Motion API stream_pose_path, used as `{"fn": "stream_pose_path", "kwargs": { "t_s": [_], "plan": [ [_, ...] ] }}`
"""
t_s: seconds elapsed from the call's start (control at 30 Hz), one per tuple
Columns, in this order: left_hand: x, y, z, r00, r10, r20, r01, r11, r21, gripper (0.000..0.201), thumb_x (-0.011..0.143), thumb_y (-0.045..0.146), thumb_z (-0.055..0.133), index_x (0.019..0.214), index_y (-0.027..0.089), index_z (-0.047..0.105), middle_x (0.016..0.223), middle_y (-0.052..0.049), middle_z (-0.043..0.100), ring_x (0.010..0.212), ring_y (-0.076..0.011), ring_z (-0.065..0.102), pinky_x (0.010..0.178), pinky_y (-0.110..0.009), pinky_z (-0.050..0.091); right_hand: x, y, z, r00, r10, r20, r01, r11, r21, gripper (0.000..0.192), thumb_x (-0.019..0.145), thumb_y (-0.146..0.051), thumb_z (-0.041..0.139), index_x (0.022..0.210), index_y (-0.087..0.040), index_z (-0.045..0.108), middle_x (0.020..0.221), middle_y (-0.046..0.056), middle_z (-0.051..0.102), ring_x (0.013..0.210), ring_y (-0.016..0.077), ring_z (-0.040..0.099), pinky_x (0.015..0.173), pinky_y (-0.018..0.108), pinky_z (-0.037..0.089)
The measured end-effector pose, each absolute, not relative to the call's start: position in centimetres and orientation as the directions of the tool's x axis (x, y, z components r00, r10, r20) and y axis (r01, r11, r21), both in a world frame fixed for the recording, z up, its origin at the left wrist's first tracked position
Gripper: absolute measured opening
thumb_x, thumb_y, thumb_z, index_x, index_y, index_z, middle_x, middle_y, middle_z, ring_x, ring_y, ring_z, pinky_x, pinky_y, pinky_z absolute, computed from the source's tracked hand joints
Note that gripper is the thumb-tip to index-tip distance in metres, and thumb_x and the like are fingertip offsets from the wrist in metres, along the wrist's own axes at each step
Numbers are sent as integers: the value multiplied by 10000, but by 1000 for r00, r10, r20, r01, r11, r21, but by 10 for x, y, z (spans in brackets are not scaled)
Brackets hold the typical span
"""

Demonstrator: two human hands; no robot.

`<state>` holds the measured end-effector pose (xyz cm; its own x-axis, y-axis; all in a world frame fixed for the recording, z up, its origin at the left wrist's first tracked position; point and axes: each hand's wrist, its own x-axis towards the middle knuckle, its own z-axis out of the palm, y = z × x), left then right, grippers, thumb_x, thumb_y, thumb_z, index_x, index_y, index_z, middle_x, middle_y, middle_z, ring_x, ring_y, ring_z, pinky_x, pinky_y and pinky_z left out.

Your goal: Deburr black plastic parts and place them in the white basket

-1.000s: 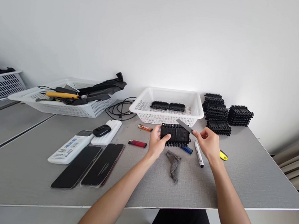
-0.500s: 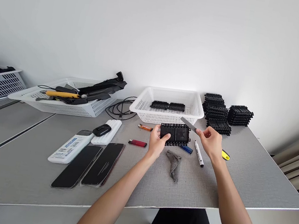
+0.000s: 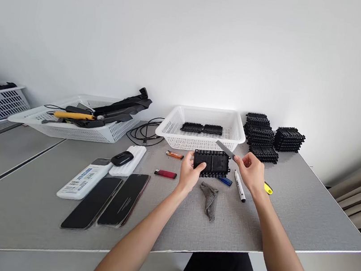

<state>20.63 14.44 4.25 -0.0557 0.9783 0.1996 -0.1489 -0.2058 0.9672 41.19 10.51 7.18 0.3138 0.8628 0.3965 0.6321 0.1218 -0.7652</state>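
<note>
Between the thumb and fingers of my left hand (image 3: 191,172) is a black rectangular plastic part (image 3: 213,163) with toothed long edges. It is tilted so that its recessed face shows. My right hand (image 3: 251,170) grips one end of a flat grey metal strip (image 3: 225,149); its far end reaches over the part's upper right edge. Whether strip and part touch, I cannot tell. On the table below lie a blue lighter (image 3: 226,181), a white marker (image 3: 240,186) and a crumpled grey cloth (image 3: 208,200). Beside my right wrist, a yellow-handled tool (image 3: 268,188) is partly hidden.
A white basket (image 3: 199,145) behind holds two similar black parts. More stand in stacks (image 3: 258,129) at the right. Lighters, phones (image 3: 124,199), a power bank (image 3: 84,180), a cable (image 3: 145,132) and a tool basket (image 3: 99,134) occupy the left. The table's front edge is near me.
My right hand has shifted slightly left with the metal strip, bringing it further over the black part. My left hand holds the part almost still.
</note>
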Motion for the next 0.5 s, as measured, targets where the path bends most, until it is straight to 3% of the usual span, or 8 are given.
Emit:
{"fn": "stream_pose_path", "kwargs": {
  "t_s": [0.1, 0.27, 0.4, 0.5],
  "plan": [
    [209, 141, 44, -45, 976, 212, -143, -216, 966, 417, 655, 180, 707, 1038, 192, 542, 929, -47, 698, 912, -212, 673, 858, -349, 493, 406, 103, 75, 328, 852, 408, 616, 134, -776, 363, 863, -573, 553, 793, -220, 510, 618, -30, 526, 566, 153, 475, 566, 265, 325],
    [217, 130, 46, 34, 975, 220, -92, -216, 972, 367, 699, 190, 680, 1026, 201, 513, 902, -50, 698, 866, -221, 678, 800, -348, 507, 392, 100, 76, 323, 849, 418, 688, 93, -720, 461, 735, -645, 660, 908, -229, 558, 780, 3, 591, 684, 195, 547, 605, 282, 353],
    [221, 125, 45, 63, 969, 238, -73, -234, 970, 335, 720, 199, 672, 1012, 203, 507, 894, -51, 695, 860, -223, 676, 793, -346, 506, 389, 101, 74, 342, 836, 430, 711, 69, -700, 495, 693, -656, 696, 922, -230, 590, 890, 29, 617, 726, 204, 558, 642, 303, 374],
    [220, 127, 45, 80, 969, 235, -94, -227, 969, 337, 723, 203, 674, 1020, 201, 515, 903, -52, 695, 867, -223, 676, 802, -348, 505, 393, 102, 75, 343, 852, 396, 656, 84, -750, 462, 686, -633, 716, 871, -218, 637, 874, 41, 637, 759, 215, 568, 669, 312, 389]
  ]
}}
